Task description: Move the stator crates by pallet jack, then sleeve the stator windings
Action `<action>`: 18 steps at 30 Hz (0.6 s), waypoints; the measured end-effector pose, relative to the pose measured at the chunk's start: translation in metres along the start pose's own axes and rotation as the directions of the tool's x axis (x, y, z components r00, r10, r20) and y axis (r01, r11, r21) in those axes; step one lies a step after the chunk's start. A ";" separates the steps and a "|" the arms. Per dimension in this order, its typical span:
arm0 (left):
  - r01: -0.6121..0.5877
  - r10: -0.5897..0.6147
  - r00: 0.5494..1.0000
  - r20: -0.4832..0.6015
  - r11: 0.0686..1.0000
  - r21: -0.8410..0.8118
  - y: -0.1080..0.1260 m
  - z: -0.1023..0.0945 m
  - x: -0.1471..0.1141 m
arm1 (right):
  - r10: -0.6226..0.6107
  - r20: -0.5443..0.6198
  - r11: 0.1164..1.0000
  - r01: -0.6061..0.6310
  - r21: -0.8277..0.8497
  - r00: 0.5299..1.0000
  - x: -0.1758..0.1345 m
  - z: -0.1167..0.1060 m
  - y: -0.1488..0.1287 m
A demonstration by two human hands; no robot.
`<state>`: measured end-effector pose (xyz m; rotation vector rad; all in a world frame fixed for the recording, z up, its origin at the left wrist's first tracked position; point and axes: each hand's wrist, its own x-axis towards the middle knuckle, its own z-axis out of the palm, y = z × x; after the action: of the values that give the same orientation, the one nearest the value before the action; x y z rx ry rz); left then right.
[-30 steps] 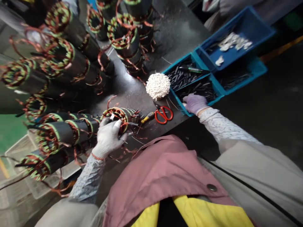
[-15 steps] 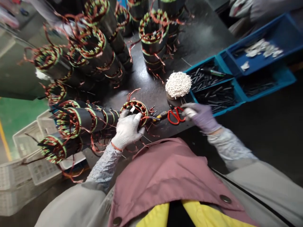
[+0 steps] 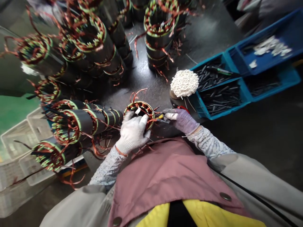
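Observation:
My left hand, in a white knit glove, grips the near rim of a motor stator, a ring with copper windings and green edging. Its fingers reach over the rim into the bore, where a small white tag shows. My right hand, in a purple and white glove, is at the stator's right side with fingertips closed together. Just by them are a dark sleeved lead and a yellow-handled tool; what they pinch is unclear. Red-handled scissors lie mostly hidden behind that hand.
Several wound stators lie at left, and more stand stacked at the back. A bundle of white cords is beside blue bins of black tubes and white pieces. White crates are at left. Another person's sleeve shows top right.
My right hand has moved left from beside the scissors to the leads at the stator, now covering most of the scissors. My left hand keeps its grip; the view has shifted slightly.

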<state>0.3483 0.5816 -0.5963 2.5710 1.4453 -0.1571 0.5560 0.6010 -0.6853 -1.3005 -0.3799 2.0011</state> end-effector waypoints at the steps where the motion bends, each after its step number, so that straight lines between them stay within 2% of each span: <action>1: 0.000 0.000 1.000 0.000 1.000 0.000 0.000 0.000 0.000 | -0.012 -0.005 0.999 0.012 -0.033 1.000 0.000 0.001 0.000; 4: 0.008 -0.008 1.000 0.008 1.000 0.000 0.001 -0.001 0.000 | -0.063 0.006 0.986 0.063 -0.154 0.998 -0.002 0.005 -0.004; 6: 0.009 -0.009 1.000 0.010 1.000 -0.001 0.001 -0.001 0.000 | -0.053 0.027 0.981 0.057 -0.184 0.998 -0.004 0.005 -0.007; 10: 0.006 -0.006 1.000 0.010 1.000 0.001 0.000 -0.001 0.001 | 0.030 -0.035 0.988 -0.035 -0.152 0.999 -0.002 -0.003 -0.007; 18: 0.024 -0.024 0.999 0.023 1.000 0.003 0.001 -0.003 0.000 | -0.010 -0.018 0.997 0.009 -0.076 1.000 0.002 0.000 -0.002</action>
<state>0.3492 0.5821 -0.5938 2.5460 1.4695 -0.1914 0.5564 0.6040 -0.6854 -1.3599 -0.4564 1.9827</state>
